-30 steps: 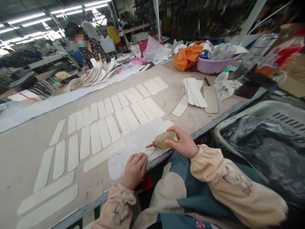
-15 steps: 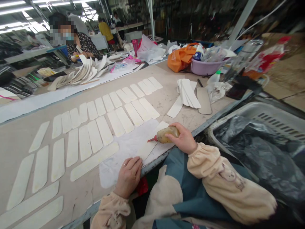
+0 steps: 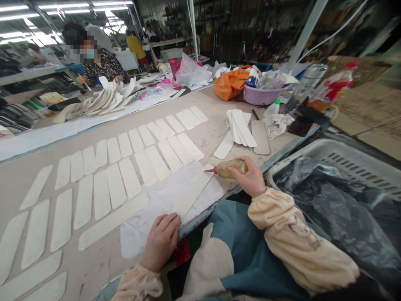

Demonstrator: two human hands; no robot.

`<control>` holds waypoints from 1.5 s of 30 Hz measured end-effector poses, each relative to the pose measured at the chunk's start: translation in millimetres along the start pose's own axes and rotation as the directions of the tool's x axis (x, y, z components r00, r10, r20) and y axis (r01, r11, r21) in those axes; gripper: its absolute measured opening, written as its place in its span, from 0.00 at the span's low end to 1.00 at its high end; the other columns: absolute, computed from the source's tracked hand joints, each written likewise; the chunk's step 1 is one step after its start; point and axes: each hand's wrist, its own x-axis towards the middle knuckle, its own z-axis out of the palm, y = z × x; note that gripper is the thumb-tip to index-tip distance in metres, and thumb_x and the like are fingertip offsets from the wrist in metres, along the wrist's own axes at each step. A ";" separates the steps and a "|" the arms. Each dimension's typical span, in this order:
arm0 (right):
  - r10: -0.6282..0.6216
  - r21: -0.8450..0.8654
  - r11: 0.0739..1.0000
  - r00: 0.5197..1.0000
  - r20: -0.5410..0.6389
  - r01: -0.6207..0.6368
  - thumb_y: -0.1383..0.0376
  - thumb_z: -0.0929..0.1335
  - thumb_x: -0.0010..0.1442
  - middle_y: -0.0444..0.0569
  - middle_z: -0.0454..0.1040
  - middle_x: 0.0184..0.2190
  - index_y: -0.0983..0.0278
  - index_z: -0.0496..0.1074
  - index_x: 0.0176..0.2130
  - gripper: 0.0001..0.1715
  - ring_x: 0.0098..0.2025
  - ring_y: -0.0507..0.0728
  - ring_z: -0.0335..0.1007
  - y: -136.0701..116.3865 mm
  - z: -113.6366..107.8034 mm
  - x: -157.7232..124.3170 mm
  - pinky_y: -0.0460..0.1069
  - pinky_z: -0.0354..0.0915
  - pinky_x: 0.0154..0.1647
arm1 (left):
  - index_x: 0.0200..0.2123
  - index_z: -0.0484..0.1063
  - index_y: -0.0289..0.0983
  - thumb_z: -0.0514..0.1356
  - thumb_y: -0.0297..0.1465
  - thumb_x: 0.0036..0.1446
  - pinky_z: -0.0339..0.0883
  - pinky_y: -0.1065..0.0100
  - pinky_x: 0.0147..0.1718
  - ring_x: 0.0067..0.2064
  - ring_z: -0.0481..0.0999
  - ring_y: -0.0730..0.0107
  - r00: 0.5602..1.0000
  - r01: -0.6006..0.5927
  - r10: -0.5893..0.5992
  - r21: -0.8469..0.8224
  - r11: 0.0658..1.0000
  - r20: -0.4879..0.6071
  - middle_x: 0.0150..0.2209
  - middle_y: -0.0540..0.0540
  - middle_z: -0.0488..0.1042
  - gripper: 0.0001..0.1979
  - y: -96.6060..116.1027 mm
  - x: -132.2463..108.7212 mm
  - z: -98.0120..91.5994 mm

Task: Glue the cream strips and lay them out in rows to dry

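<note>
Gripping an amber squeeze bottle (image 3: 232, 169), the right hand (image 3: 251, 179) holds its red nozzle (image 3: 211, 170) at the far end of a pale strip (image 3: 193, 191) on a white sheet (image 3: 134, 236); left hand (image 3: 161, 241) touches the near end, pinch undetermined.

The bottle (image 3: 232, 169) is yellow-brown, with a thin red tip (image 3: 210, 170). It is held on its side, the tip at the far end of a long white strip (image 3: 193, 191). The strip is flat, with round corners, and lies aslant near the front edge of the bench (image 3: 203, 217).
</note>
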 end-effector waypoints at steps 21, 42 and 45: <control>-0.021 -0.065 0.998 0.999 0.047 0.024 0.53 0.69 0.52 0.49 0.71 0.37 0.61 0.67 0.43 0.22 0.38 0.60 0.68 -7.9 -3.8 -6.0 0.55 0.63 0.42 | 0.43 0.72 0.39 0.57 0.25 0.56 0.66 0.59 0.48 0.43 0.71 0.65 0.999 0.035 -0.034 -0.034 0.999 0.036 0.44 0.44 0.74 0.12 -0.6 -1.8 0.6; -0.169 0.174 0.979 0.887 0.430 0.102 0.58 0.70 0.53 0.46 0.71 0.38 0.62 0.67 0.42 0.18 0.40 0.57 0.68 -62.3 17.2 -44.7 0.50 0.62 0.44 | 0.43 0.72 0.36 0.58 0.24 0.56 0.66 0.60 0.46 0.42 0.69 0.66 1.000 0.004 -0.003 -0.034 0.999 0.027 0.43 0.44 0.74 0.11 1.7 0.4 -1.3; -0.140 0.150 0.985 0.904 0.404 0.085 0.57 0.70 0.52 0.46 0.71 0.38 0.62 0.67 0.43 0.19 0.40 0.57 0.68 -54.6 9.6 -41.9 0.50 0.62 0.44 | 0.42 0.72 0.36 0.58 0.24 0.56 0.66 0.59 0.46 0.42 0.69 0.66 1.000 0.010 -0.009 -0.025 1.000 0.023 0.43 0.44 0.74 0.10 2.4 1.0 -1.7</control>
